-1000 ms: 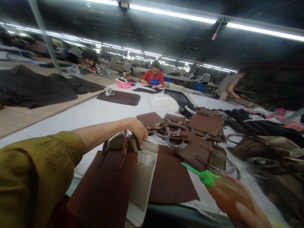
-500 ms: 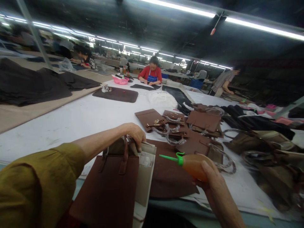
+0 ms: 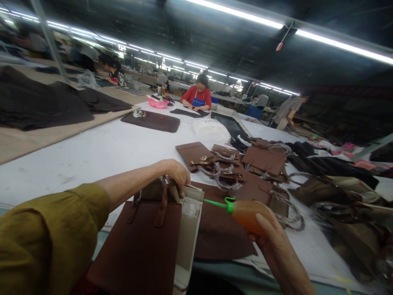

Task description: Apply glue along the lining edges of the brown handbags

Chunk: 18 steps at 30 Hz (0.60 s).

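My left hand [image 3: 175,171] is closed over the top edge of a brown handbag [image 3: 144,241] with two strap handles, which stands at the near edge of the white table [image 3: 101,151]. Its pale lining [image 3: 188,229] shows on the right side. My right hand [image 3: 270,233] grips an orange squeeze bottle [image 3: 247,212] with a green nozzle [image 3: 215,202]. The nozzle points left toward the bag's open side, a short way from it.
A flat brown leather panel [image 3: 219,233] lies under the bottle. Behind it lie several brown bag parts with metal fittings [image 3: 225,164], and tan bags [image 3: 340,196] sit at the right. A person in red with a blue apron [image 3: 197,96] works at the far end beside a pink basin [image 3: 157,102].
My right hand has brought the bottle up and left from the lower right corner, so its nozzle now points at the bag's open side. My left hand has stayed on the bag.
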Tool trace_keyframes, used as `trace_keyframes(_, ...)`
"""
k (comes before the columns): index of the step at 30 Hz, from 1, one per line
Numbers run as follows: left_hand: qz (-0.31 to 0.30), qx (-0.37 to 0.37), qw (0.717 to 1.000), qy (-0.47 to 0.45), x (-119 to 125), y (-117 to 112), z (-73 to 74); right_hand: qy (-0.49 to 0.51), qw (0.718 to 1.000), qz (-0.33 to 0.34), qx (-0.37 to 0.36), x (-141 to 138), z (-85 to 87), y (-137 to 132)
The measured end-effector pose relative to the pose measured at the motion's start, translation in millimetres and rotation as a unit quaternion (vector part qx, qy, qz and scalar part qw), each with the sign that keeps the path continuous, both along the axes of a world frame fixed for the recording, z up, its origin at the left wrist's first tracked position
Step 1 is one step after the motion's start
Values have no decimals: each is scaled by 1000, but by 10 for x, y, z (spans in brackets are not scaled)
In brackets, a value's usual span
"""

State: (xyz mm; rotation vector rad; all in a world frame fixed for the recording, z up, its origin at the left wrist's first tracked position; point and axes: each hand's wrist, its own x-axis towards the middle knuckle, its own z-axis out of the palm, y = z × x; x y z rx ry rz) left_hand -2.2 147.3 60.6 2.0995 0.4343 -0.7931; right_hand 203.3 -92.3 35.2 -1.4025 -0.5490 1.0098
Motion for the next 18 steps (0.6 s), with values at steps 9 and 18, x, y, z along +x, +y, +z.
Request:
trace_keyframes(9, -5, -2, 1000, -8, 9, 21, -51, -163, 986, -29, 11, -39, 157, 19)
trace_keyframes(18, -26, 27, 997, -67, -6, 71, -138, -285, 957, -47, 6, -137, 204, 75)
